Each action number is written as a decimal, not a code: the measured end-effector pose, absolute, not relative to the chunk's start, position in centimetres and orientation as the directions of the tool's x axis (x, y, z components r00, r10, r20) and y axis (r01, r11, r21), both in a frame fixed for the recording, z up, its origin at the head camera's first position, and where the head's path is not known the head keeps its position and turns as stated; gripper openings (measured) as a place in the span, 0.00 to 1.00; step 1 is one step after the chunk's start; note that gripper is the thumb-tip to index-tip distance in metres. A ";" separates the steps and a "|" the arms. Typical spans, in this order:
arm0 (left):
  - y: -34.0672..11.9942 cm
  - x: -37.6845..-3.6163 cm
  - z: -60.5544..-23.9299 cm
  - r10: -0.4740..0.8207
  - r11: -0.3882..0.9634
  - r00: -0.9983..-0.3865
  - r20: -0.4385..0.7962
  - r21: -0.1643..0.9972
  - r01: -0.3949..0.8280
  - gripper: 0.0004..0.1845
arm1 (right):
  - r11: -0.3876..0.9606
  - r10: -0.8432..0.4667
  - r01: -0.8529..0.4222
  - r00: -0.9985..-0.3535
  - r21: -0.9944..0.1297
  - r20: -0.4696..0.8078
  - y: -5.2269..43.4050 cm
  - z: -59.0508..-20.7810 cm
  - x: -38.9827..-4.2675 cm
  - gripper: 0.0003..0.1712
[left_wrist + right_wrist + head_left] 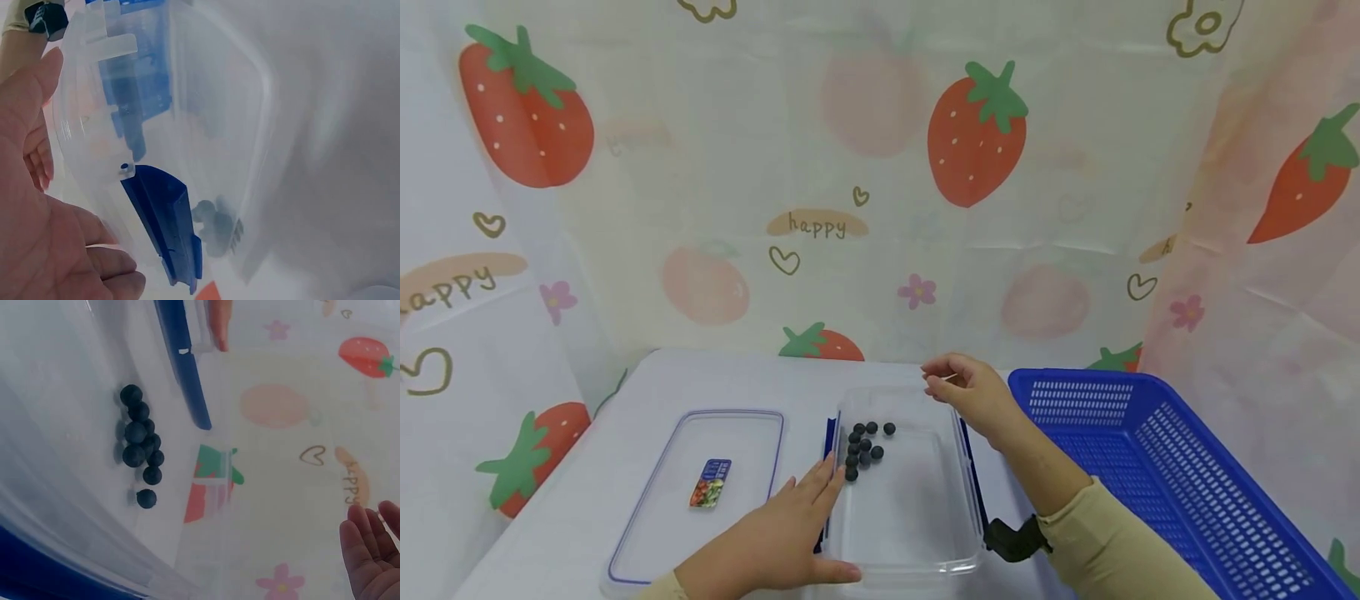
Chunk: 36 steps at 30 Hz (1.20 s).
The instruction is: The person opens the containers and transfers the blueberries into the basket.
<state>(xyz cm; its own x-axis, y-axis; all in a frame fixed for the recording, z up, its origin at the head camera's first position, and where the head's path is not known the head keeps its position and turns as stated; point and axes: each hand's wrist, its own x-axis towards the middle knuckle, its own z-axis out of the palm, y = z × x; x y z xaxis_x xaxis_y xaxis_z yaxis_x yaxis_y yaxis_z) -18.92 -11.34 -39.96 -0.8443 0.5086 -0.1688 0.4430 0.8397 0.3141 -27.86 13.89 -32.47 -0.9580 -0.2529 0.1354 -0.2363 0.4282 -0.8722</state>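
A clear plastic food container (910,508) with blue side latches stands on the table. Several blueberries (134,432) lie clustered toward its far left corner. My left hand (786,529) is at the container's left side, fingers straight along the rim and thumb at the near left corner. A dark blue latch (165,219) hangs down beside that hand in the left wrist view. My right hand (973,396) is raised over the far right corner, fingers loosely bent, with nothing visible between them in the right wrist view (375,556).
To the left lies a clear lid (655,500) with a blue seal and a fruit-picture label (711,483). A large blue plastic basket (1135,400) stands at the right, beside the right forearm. Behind the white table (700,379) hangs a strawberry-print cloth (880,208).
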 end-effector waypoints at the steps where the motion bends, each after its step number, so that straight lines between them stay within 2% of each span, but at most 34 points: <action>1: -11.4 -18.9 -39.9 0.512 0.837 -0.842 -0.168 0.316 0.446 0.62 | 0.425 -0.253 -0.238 -0.958 -0.873 0.138 13.9 -32.5 -27.9 0.13; 13: -11.2 -18.7 -40.1 0.528 0.828 -0.837 -0.143 0.306 0.470 0.62 | 0.420 -0.243 -0.228 -0.961 -0.878 0.133 13.5 -33.0 -28.8 0.14; 25: -10.2 -18.3 -40.6 0.459 0.865 -0.879 -0.127 0.289 0.410 0.67 | 0.433 -0.234 -0.223 -0.963 -0.873 0.130 13.3 -33.1 -30.1 0.15; 36: -10.0 -18.2 -40.4 0.440 0.876 -0.891 -0.111 0.269 0.400 0.70 | 0.468 -0.264 -0.235 -0.957 -0.852 0.119 12.3 -33.8 -31.8 0.15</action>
<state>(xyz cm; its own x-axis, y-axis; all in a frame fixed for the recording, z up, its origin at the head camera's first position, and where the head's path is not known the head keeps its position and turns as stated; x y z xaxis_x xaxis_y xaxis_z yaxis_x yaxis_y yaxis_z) -18.25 -10.01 -40.44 -0.8910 0.4403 -0.1111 0.3996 0.8764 0.2687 -31.82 12.26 -33.81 -0.9571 -0.2640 0.1189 -0.2349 0.4678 -0.8520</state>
